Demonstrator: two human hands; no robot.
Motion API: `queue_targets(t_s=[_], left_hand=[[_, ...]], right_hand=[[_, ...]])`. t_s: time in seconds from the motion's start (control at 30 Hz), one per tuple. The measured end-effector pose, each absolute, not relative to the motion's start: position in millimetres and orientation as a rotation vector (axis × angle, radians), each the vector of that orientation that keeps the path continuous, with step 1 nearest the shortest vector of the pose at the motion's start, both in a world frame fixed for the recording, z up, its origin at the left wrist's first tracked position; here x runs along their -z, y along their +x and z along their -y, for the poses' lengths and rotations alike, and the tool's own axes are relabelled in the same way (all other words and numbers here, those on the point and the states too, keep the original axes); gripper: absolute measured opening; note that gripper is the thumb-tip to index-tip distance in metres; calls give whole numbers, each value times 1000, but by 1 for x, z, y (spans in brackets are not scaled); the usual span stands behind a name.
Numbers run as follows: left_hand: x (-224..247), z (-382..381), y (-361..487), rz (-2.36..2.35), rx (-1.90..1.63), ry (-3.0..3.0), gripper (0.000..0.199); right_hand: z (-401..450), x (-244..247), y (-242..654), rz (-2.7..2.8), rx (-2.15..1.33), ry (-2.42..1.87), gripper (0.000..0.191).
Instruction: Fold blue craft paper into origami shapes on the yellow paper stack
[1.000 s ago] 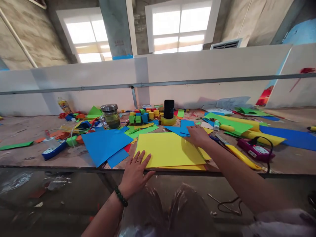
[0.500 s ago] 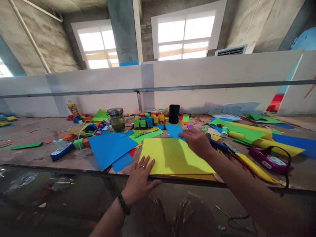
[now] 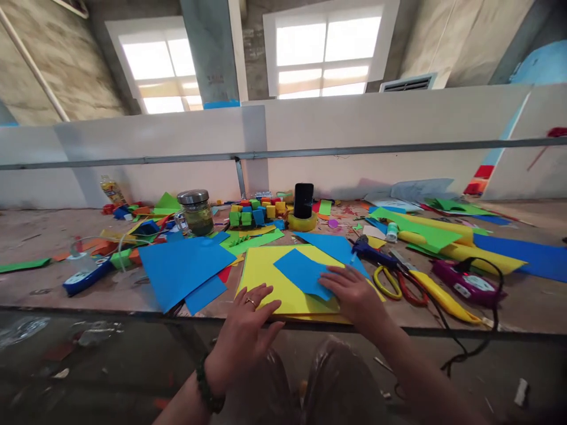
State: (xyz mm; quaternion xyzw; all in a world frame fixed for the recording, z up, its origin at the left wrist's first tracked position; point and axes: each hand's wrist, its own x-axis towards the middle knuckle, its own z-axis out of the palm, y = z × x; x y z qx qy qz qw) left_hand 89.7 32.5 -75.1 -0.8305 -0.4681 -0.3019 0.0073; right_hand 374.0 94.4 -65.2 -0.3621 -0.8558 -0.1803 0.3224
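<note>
Yellow sheets (image 3: 261, 271) lie stacked at the table's front edge, with a small blue piece (image 3: 301, 271) on top. My right hand (image 3: 354, 292) rests its fingers on the right end of that blue piece; the thumb is hidden, so whether it pinches the piece is unclear. At the lower left corner of the yellow stack is my left hand (image 3: 248, 324), fingers spread and nothing held. A larger blue sheet (image 3: 328, 245) shows behind the stack. More blue sheets (image 3: 181, 268) lie left of it.
A glass jar (image 3: 195, 212), small coloured cubes (image 3: 248, 213) and a phone (image 3: 303, 200) on a yellow tape roll (image 3: 302, 222) stand behind. To the right are scissors (image 3: 401, 283), a blue glue gun (image 3: 376, 252), a yellow-handled cutter (image 3: 443, 295) and a purple device (image 3: 465, 283) with a cable.
My right hand has come back toward me, and the small blue piece now lies on the yellow stack. The scissors have come into view. The camera view has shifted slightly.
</note>
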Motion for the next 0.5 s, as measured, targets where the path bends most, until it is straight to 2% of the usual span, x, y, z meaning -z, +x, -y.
queue_targets(t_s=[0.07,0.2,0.33,0.4,0.5], left_hand=[[65,-33,88,1437,904,-2639,28],[34,-42,89,1487,707,-2755,30],[9,-61,98,1578,422,-2870,35],[5,-68,107,1564,317,-2935,38],[10,-70,123,1476,300,-3010,39]], right_hand=[[-102,45,397,2153,624,-965,42],[-140,22,462,2146,758,-1192,42],[-167,28,487,2318,589,-1669,40],[-168,30,473,2404,477,-1654,37],[-169,28,435,2555,287,-1517,53]])
